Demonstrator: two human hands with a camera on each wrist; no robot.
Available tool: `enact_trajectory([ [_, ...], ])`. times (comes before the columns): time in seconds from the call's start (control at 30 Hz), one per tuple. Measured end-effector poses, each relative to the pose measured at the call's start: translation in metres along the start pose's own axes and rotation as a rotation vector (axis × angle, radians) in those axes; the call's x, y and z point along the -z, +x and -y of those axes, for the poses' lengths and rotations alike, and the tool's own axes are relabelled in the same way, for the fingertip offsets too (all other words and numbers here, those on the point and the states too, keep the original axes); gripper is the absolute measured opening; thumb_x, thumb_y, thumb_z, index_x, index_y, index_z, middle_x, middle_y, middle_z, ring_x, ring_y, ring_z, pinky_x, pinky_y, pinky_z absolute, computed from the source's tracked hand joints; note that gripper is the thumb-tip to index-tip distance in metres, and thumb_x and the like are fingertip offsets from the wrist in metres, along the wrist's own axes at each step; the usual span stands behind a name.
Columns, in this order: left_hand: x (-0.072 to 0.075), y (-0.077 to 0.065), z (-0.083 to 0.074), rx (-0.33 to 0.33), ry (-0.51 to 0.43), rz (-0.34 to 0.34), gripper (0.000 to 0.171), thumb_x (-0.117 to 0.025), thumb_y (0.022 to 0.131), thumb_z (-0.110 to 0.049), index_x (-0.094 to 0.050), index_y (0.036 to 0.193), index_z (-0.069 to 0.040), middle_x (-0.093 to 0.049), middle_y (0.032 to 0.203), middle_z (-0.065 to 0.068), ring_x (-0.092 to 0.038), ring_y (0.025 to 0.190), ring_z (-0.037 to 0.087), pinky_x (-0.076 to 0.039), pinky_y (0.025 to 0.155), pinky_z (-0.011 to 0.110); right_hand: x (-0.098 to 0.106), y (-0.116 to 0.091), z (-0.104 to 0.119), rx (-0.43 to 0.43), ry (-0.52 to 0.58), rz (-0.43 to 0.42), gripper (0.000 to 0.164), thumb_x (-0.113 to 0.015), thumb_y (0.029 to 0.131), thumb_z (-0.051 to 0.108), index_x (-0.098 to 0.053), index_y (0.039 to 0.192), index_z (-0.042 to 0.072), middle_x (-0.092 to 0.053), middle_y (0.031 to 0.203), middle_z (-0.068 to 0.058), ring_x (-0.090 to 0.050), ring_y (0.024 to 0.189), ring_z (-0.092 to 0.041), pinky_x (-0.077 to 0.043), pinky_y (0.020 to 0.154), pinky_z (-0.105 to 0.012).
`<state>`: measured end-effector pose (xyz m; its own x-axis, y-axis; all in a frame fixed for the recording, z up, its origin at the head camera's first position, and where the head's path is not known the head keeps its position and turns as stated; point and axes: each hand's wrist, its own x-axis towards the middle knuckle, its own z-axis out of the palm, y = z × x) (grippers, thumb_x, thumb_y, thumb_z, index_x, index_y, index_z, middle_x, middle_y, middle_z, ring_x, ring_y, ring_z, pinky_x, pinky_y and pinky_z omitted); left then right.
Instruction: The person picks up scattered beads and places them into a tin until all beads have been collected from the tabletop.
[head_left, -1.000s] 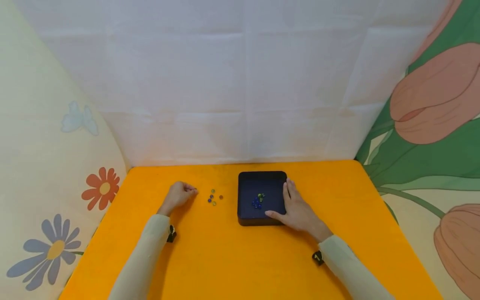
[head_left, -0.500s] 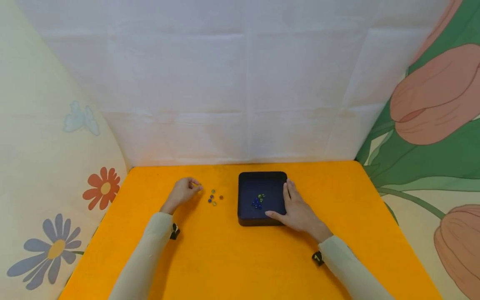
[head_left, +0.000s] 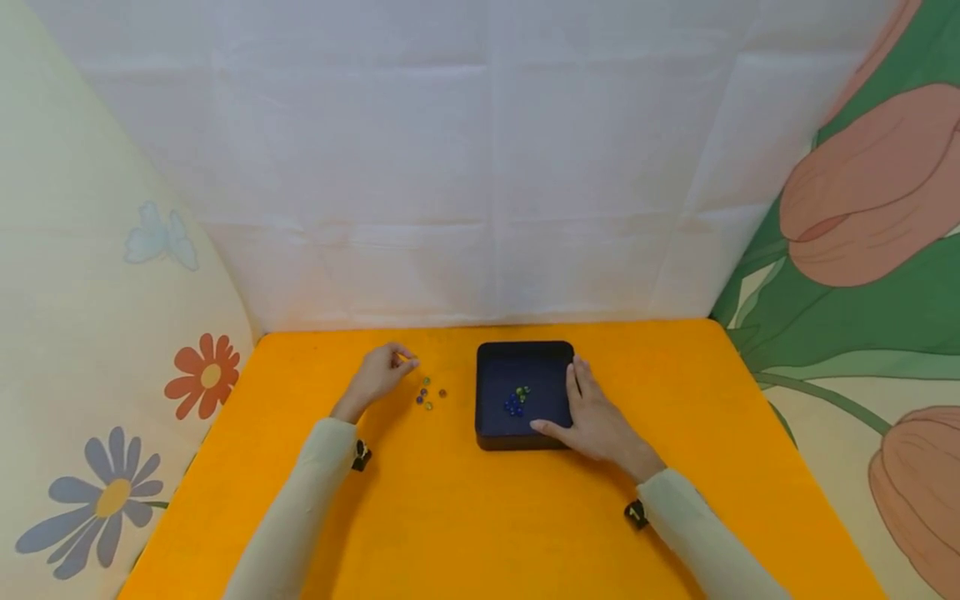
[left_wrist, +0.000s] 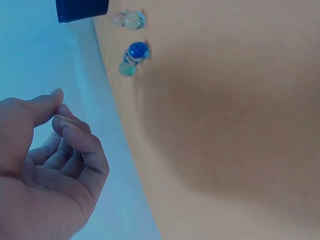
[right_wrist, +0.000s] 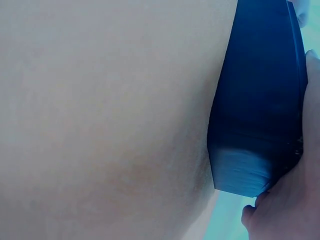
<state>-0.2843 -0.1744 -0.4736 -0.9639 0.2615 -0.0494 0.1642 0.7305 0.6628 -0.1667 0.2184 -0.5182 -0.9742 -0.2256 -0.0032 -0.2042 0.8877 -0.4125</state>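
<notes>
My left hand (head_left: 378,372) hovers over the table's left side, beside a small group of glass marbles (head_left: 427,406). In the left wrist view its fingers (left_wrist: 82,140) are loosely bent and the thumb tip is near the forefinger, with nothing showing between them. Those marbles, blue, greenish and one brownish, also appear there as a blue marble (left_wrist: 139,50) and paler ones. My right hand (head_left: 600,425) holds the near right corner of a square black tray (head_left: 513,443), thumb over the rim and fingers along the right wall. Several blue and yellow-green marbles (head_left: 514,406) lie inside.
An orange-yellow cloth covers the table (head_left: 465,525). Behind it hangs a creased white sheet (head_left: 465,167). Flower-printed panels stand at the left (head_left: 112,333) and right (head_left: 862,333).
My left hand has moved right and slightly away from me, to the marbles' left side, and its fingers have loosened. My right hand, the tray and the marbles stay put.
</notes>
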Motion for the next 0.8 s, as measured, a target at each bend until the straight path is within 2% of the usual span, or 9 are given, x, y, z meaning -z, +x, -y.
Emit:
enact_trajectory([
  [0.33,-0.006,0.002,-0.025,-0.046,-0.008,0.009,0.032,-0.061,0.108,-0.029,-0.068,0.125,-0.003,-0.073,0.109,0.023,-0.060,0.075,0.021,-0.050,0.066,0.033,0.001,-0.001,0.002,0.008,0.002,-0.002,0.125,-0.051,0.090,0.086,-0.003,0.167,0.000,0.011,0.177,-0.019,0.000,0.166,-0.039,-0.026,0.128,-0.059],
  [0.6,-0.011,0.009,-0.042,-0.078,-0.032,0.016,0.034,-0.061,0.108,-0.029,-0.068,0.128,-0.002,-0.072,0.112,0.026,-0.067,0.082,0.034,-0.053,0.068,0.033,0.002,0.000,0.002,0.012,-0.005,-0.004,0.125,-0.052,0.090,0.085,-0.003,0.167,0.000,0.012,0.177,-0.019,0.000,0.166,-0.038,-0.027,0.128,-0.059],
  [0.8,-0.017,0.014,-0.055,-0.088,-0.026,0.018,0.034,-0.062,0.108,-0.033,-0.069,0.126,-0.006,-0.074,0.112,0.023,-0.064,0.077,0.023,-0.052,0.068,0.032,0.002,-0.001,0.002,0.009,0.003,0.005,0.125,-0.051,0.090,0.085,-0.002,0.167,0.000,0.013,0.177,-0.019,0.001,0.166,-0.039,-0.027,0.128,-0.059],
])
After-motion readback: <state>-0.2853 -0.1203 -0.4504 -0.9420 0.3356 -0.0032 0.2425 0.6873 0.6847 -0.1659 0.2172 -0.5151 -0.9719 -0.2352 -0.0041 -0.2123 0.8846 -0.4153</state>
